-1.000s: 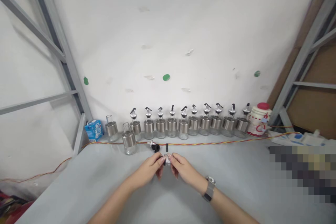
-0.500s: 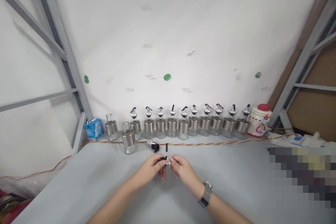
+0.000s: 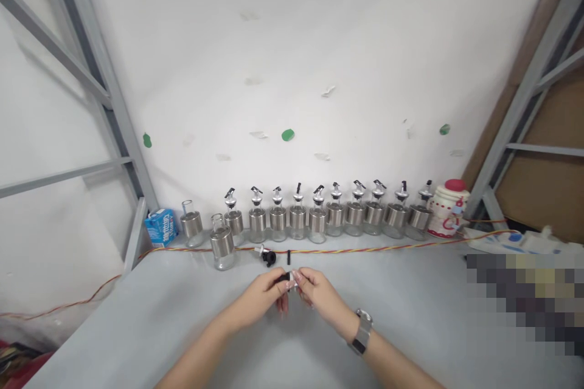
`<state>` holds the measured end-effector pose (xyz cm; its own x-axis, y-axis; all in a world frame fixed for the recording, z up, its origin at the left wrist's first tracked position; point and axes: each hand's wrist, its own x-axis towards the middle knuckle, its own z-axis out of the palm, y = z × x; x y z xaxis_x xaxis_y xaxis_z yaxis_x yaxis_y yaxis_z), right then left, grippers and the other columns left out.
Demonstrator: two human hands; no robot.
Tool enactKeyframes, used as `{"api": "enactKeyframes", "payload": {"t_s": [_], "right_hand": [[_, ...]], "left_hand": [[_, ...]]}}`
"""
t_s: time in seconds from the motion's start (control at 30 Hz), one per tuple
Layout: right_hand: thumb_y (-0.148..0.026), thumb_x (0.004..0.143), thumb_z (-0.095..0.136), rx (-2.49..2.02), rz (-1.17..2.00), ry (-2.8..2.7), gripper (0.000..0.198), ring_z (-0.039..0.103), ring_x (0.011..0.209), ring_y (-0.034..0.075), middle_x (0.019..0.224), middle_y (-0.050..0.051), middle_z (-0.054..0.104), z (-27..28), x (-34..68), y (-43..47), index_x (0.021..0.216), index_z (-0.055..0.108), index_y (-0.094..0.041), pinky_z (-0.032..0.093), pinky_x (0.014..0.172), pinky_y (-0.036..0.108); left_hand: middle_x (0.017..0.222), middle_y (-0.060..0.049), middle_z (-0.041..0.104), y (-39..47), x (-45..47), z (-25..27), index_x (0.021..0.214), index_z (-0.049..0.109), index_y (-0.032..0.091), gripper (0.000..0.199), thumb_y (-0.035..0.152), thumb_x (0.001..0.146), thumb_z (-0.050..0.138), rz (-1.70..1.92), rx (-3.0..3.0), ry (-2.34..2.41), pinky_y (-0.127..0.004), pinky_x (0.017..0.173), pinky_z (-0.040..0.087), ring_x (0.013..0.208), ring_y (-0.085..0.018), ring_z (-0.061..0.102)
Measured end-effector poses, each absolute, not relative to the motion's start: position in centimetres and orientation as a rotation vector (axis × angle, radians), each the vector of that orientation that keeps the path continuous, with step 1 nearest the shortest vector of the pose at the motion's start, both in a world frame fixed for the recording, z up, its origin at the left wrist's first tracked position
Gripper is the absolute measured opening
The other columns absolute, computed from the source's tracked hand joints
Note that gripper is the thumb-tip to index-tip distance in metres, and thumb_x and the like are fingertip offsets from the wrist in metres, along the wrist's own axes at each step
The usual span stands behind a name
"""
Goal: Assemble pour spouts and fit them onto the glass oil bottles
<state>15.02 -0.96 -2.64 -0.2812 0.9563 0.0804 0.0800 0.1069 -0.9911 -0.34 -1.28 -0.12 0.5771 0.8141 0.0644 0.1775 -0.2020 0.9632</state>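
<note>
Over the front middle of the table, my left hand (image 3: 268,287) and my right hand (image 3: 314,287) meet at the fingertips. Both are closed on a small black and silver pour spout (image 3: 286,278), pinched between thumbs and fingers; much of it is covered. Just beyond my fingers lies a short black strip (image 3: 289,258), perhaps a spout lever. Left of that, another black and silver spout (image 3: 269,258) rests on its side. An uncapped glass bottle with a steel sleeve (image 3: 222,244) stands farther left, and a second open bottle (image 3: 191,228) is behind it.
Several bottles with pour spouts (image 3: 298,219) line the wall. A twisted red and yellow wire (image 3: 356,249) crosses the grey table (image 3: 137,322). A blue carton (image 3: 161,228) stands at left; a white and red jar (image 3: 449,209) and a power strip (image 3: 502,240) are at right.
The view has shifted slightly. Both hands stay together on the spout, with small changes in the fingers. The bottles and loose parts have not moved on the table.
</note>
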Motion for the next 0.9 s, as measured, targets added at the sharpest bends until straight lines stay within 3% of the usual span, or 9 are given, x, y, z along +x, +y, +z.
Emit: {"api": "enactKeyframes", "payload": {"t_s": [0.17, 0.37, 0.47, 0.6, 0.9], "right_hand": [[-0.067, 0.068, 0.042, -0.935, 1.402, -1.424, 0.048, 0.026, 0.033, 0.005, 0.043, -0.009, 0.034, -2.0, 14.4, -1.0, 0.065, 0.040, -0.019, 0.030, 0.038, 0.021], [-0.060, 0.076, 0.038, -0.943, 1.242, -1.506, 0.042, 0.031, 0.036, 0.006, 0.041, -0.009, 0.034, -2.6, 14.8, -0.8, 0.066, 0.039, -0.019, 0.026, 0.037, 0.019], [-0.058, 0.077, 0.041, -0.946, 1.228, -1.523, 0.041, 0.031, 0.036, 0.006, 0.041, -0.009, 0.035, -2.7, 15.0, -0.8, 0.066, 0.040, -0.019, 0.026, 0.037, 0.019], [-0.061, 0.072, 0.044, -0.942, 1.397, -1.422, 0.044, 0.033, 0.033, 0.006, 0.041, -0.008, 0.037, -2.3, 14.9, -0.9, 0.063, 0.042, -0.018, 0.026, 0.034, 0.020], [-0.056, 0.071, 0.052, -0.813, 1.809, -1.063, 0.049, 0.025, 0.031, 0.004, 0.033, -0.010, 0.028, -1.4, 15.0, -1.6, 0.047, 0.031, -0.019, 0.022, 0.038, 0.021]], "left_hand": [[0.048, 0.004, 0.049, -0.9, -0.6, 0.1, 0.065, 0.046, 0.017, 0.033, 0.046, 0.080, 0.040, 0.838, 1.786, 1.035, -0.022, 0.054, 0.037, 0.050, -0.011, 0.048], [0.060, 0.003, 0.052, -1.3, 0.0, -0.7, 0.089, 0.048, 0.016, 0.034, 0.047, 0.077, 0.045, 0.806, 1.653, 0.886, -0.023, 0.052, 0.039, 0.053, -0.011, 0.049], [0.059, 0.002, 0.053, -1.5, 0.1, -0.7, 0.083, 0.050, 0.015, 0.035, 0.049, 0.078, 0.043, 0.851, 1.620, 0.904, -0.024, 0.054, 0.039, 0.055, -0.012, 0.049], [0.056, 0.000, 0.055, -1.4, -0.1, -0.5, 0.068, 0.051, 0.016, 0.047, 0.052, 0.082, 0.026, 0.875, 1.563, 0.968, -0.026, 0.056, 0.038, 0.052, -0.012, 0.050], [0.057, -0.003, 0.057, -1.6, 0.1, -0.4, 0.066, 0.051, 0.015, 0.053, 0.056, 0.081, 0.021, 0.805, 1.497, 0.801, -0.028, 0.059, 0.041, 0.054, -0.014, 0.053]]}}
